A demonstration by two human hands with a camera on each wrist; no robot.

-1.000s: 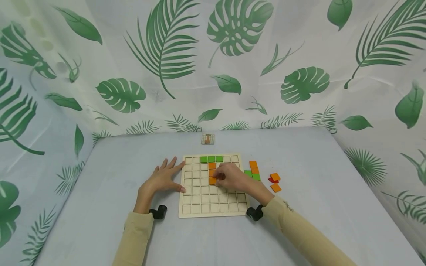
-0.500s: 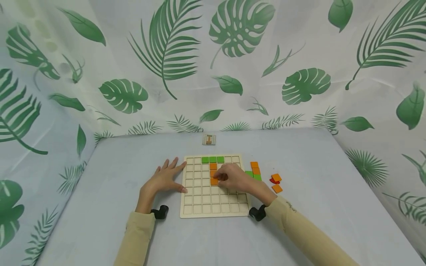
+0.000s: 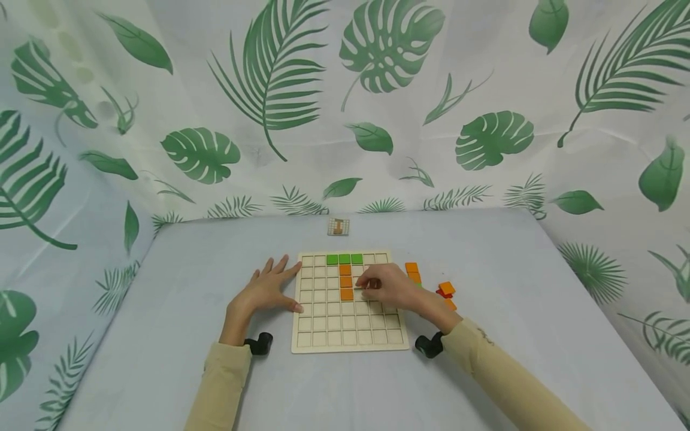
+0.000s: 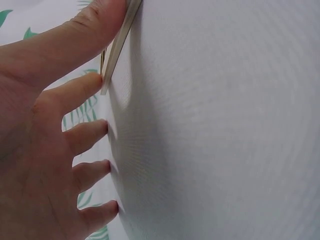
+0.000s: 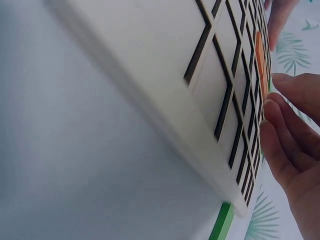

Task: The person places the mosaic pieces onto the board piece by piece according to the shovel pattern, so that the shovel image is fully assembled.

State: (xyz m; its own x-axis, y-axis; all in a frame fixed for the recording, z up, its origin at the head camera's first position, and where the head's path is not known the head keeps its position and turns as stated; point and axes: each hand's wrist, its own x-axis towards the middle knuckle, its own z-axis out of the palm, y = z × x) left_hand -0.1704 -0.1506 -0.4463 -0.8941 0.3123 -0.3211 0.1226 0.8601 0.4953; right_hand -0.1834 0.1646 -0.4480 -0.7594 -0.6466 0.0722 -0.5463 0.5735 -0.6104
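Right hand (image 3: 390, 286) shifting toward 3 o'clock, off orange tiles (image 3: 345, 282) on board (image 3: 319, 324); curling, any hold unclear. Left hand (image 3: 266, 292) lying spread, touching board's 9 o'clock edge. Tile-laying seemingly progressing; next move probably requiring spare tiles (image 3: 412, 267) near 2 o'clock.

A pale gridded board (image 3: 320, 324) is lying flat on the worktop (image 3: 162, 335)
Three green tiles (image 3: 344, 259) are filling cells in its far row; three orange tiles (image 3: 345, 282) are running nearward in a column from the middle green one; loose orange tiles (image 3: 411, 267) are lying off the board's right side; one is overlapping a red piece (image 3: 445, 296)
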